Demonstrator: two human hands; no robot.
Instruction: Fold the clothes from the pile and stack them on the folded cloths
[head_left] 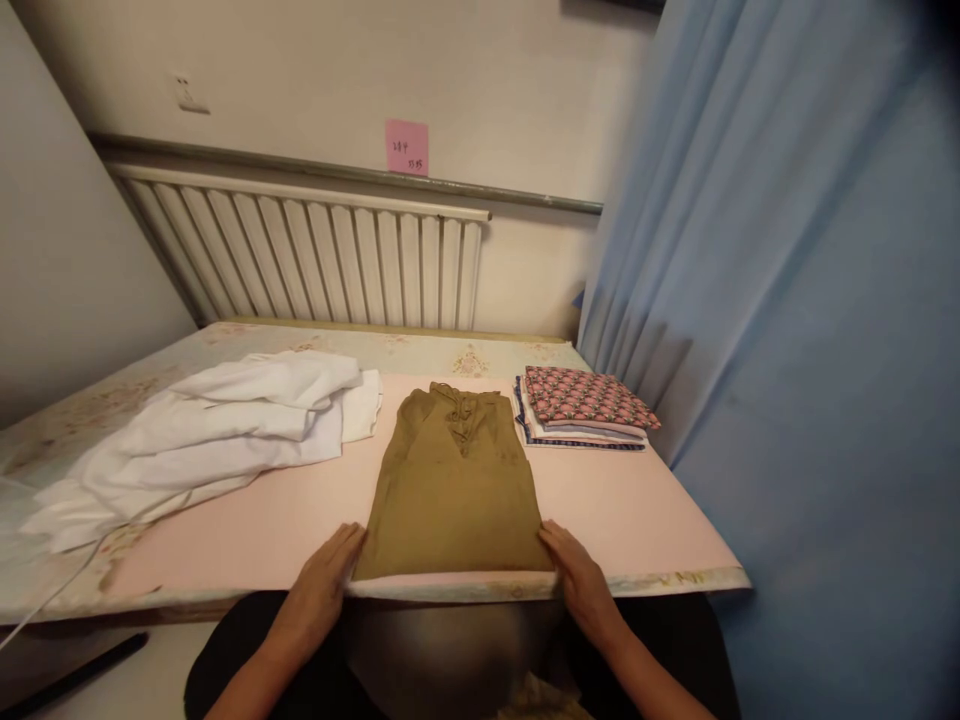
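A folded olive-brown shirt (457, 500) lies flat in front of me, its laced neckline at the far end. My left hand (322, 585) rests at the shirt's lower left edge with its fingers stretched out, the fingertips touching the cloth. On the opposite side, my right hand (581, 575) touches the lower right edge, fingers likewise extended. Neither hand visibly grasps the fabric. Both thumbs are hard to make out. Under the shirt is a pink mat (622, 520) on the table.
Crumpled white cloth (225, 430) is heaped on the left. A stack of folded fabrics (589, 400), red-patterned on top, sits at the right. The table (465, 357) has a floral cover. Behind it is a radiator (322, 250); a blue curtain (787, 300) hangs on the right.
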